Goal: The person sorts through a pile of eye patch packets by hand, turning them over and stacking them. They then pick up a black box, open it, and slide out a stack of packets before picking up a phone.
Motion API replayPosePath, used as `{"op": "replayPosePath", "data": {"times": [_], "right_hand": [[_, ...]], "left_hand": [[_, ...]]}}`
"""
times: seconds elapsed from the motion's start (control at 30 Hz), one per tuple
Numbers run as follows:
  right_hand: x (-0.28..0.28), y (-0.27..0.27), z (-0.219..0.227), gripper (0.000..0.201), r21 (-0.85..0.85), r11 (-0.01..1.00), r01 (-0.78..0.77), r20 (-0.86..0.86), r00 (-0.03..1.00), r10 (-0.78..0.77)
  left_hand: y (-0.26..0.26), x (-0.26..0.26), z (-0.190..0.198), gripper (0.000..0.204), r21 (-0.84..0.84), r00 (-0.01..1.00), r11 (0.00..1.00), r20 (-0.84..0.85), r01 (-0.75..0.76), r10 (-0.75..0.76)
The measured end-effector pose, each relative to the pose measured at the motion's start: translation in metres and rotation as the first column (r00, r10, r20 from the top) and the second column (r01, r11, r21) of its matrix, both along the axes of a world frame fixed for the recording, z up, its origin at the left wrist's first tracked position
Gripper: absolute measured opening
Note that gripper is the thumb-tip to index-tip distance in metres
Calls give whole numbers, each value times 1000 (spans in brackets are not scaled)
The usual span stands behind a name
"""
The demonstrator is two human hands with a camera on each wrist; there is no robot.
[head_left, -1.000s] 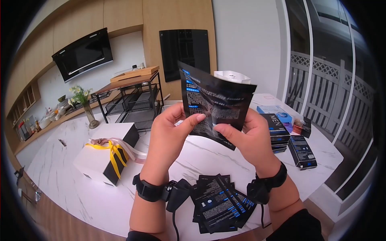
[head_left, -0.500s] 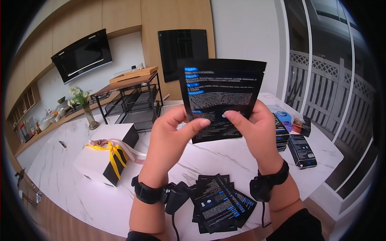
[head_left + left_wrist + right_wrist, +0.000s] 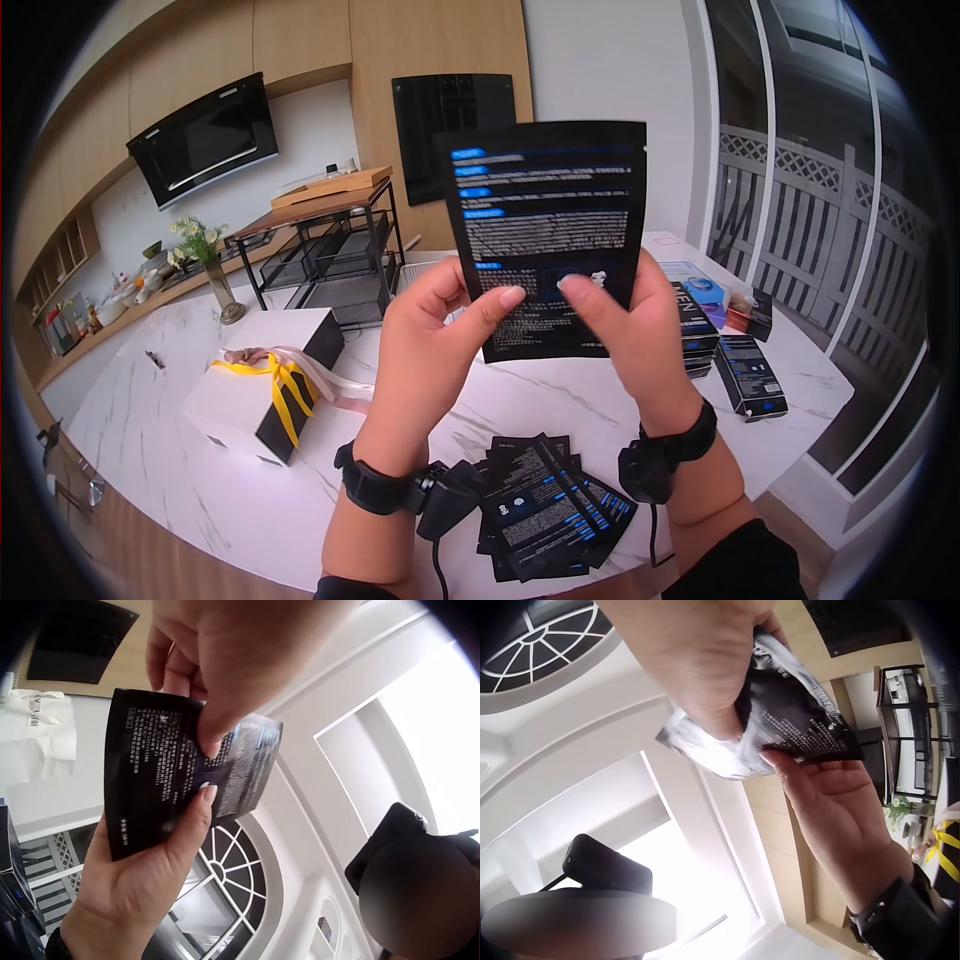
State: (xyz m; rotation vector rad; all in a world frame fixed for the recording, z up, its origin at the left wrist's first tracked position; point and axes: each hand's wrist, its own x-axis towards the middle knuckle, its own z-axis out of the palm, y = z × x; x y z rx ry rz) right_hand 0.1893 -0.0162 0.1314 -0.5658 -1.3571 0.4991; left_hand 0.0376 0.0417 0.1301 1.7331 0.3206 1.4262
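Both hands hold up a flat black sachet (image 3: 550,225) with blue headings and rows of small pale print, its printed face toward the head camera. My left hand (image 3: 432,345) pinches its lower left edge, thumb in front and fingers behind. At the lower right edge, my right hand (image 3: 645,335) grips it the same way, thumb lying across the print. The left wrist view shows both thumbs pressing the sachet (image 3: 142,776) near its middle. Its foil (image 3: 802,712) shines in the right wrist view. Below the hands, several similar sachets (image 3: 545,530) lie fanned in a pile on the marble-patterned table (image 3: 400,550).
On the left sits a white and black box (image 3: 235,395) tied with yellow and pink ribbon (image 3: 285,385). To the right are stacked black boxes (image 3: 697,335), a single black box (image 3: 750,375) and a blue box (image 3: 703,290). Behind stand a wire rack (image 3: 340,290) and a flower vase (image 3: 225,285).
The sachet was tilted and bent a second ago; it has straightened and turned its printed face squarely to the head camera. Both hands keep their hold. The pile below has stayed put.
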Motion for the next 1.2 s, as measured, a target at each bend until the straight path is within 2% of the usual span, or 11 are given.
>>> {"op": "replayPosePath", "data": {"times": [0.03, 0.1, 0.27, 0.37, 0.47, 0.6, 0.7, 0.77, 0.97, 1.1, 1.2], "right_hand": [[1, 1, -2, 35, 17, 999, 49, 117, 992, -51], [-4, -2, -2, 33, -40, 998, 46, 150, 988, -39], [-1, 3, -5, 28, -55, 989, 135, 184, 975, -123], [0, 6, -6, 24, -54, 992, 114, 8, 993, -114], [-2, 6, -7, 25, -68, 990, 126, 87, 989, -120], [-6, 0, -6, 25, 0, 989, 147, 168, 975, -145], [2, 0, -2, 25, -84, 984, 160, 87, 984, -152], [3, -1, -1, 26, -111, 981, 159, 92, 985, -149], [-5, -6, -5, 27, -27, 988, 152, 164, 976, -146], [4, 2, -2, 25, -55, 984, 167, 66, 984, -163], [4, 4, -3, 23, -13, 985, 170, -15, 985, -170]], "left_hand": [[-1, 0, 1, 16, 0, 1000, 1000, 1, -1, 1], [-1, 0, 4, 18, -31, 972, 993, 209, 113, -104], [0, -1, 4, 19, -8, 972, 992, 200, 127, -123], [3, 2, 2, 15, -74, 992, 989, 39, 124, -121], [16, -2, -5, 18, -94, 997, 995, -65, 34, -40], [12, -6, -1, 16, -81, 996, 996, -83, 26, -33], [7, -2, -2, 12, -34, 991, 990, -18, 133, -134], [4, 1, -3, 12, 54, 997, 996, -39, 65, -63], [5, -2, 0, 14, -16, 999, 999, 8, 39, -38], [-1, 5, -2, 17, -28, 991, 991, 6, 132, -132], [1, 7, -4, 17, -17, 992, 996, -88, 84, -85]]}}
